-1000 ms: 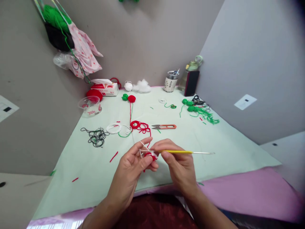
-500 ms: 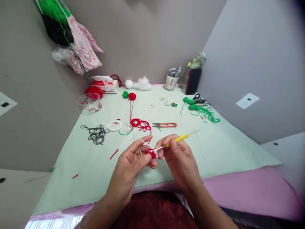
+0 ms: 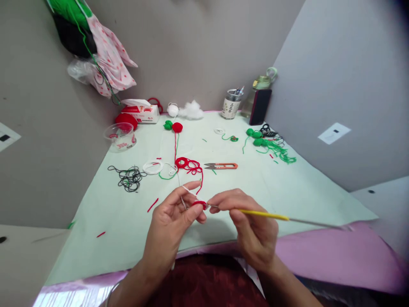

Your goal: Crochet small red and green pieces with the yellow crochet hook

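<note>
There's one crochet hook (image 3: 263, 214), one phone (image 3: 260, 107), one bottle (image 3: 262, 82) — and two wall plates (image 3: 334, 134).

The hook handle (image 3: 265, 214) is yellow, the crochet (image 3: 200, 205) red.

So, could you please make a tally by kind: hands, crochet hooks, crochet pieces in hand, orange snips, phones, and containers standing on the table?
Hands: 2 (left hand, right hand)
Crochet hook: 1
Red crochet piece in hand: 1
Orange snips: 1
Phone: 1
Containers: 4 (tissue box, clear tub, pen cup, bottle)
Total: 10
</note>
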The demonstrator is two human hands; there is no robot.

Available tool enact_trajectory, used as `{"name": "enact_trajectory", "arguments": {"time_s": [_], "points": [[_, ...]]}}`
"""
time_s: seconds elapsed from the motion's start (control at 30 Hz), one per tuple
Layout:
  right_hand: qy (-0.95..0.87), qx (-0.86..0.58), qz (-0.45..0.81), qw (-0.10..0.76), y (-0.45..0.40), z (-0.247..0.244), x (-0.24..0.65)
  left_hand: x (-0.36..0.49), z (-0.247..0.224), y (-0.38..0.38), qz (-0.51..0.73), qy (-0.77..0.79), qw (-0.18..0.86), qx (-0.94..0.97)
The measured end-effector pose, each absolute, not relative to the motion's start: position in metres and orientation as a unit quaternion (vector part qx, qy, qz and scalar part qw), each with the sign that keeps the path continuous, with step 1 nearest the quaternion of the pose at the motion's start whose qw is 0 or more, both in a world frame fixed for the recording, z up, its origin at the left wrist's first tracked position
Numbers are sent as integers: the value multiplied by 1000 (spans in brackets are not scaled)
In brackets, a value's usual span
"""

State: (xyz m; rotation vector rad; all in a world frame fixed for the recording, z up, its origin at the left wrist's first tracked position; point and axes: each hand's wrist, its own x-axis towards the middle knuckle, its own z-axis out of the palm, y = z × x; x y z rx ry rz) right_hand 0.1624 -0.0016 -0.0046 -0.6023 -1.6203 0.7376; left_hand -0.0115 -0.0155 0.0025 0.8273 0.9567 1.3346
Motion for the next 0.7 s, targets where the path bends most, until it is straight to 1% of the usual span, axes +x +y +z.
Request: {"name": "enact_trajectory", "arguments": {"time_s": [0.1,0.17,0.37,0.53,0.7], "points": [[-733,-246,237,588,-4,-1,161,-10,2,-14,582,408,599,369],[-743,-244,209,588,-4,0,160,-10,2,-14,585,404,597,372],[-712,-254,266,599,-3,-3,157,-11,2,-16,588,398,597,375],[-717,-259,233,604,-4,-6,154,-12,-1,-13,577,405,605,371],[-658,-274,321,623,-3,-10,152,-12,-2,-12,568,398,615,375]]}}
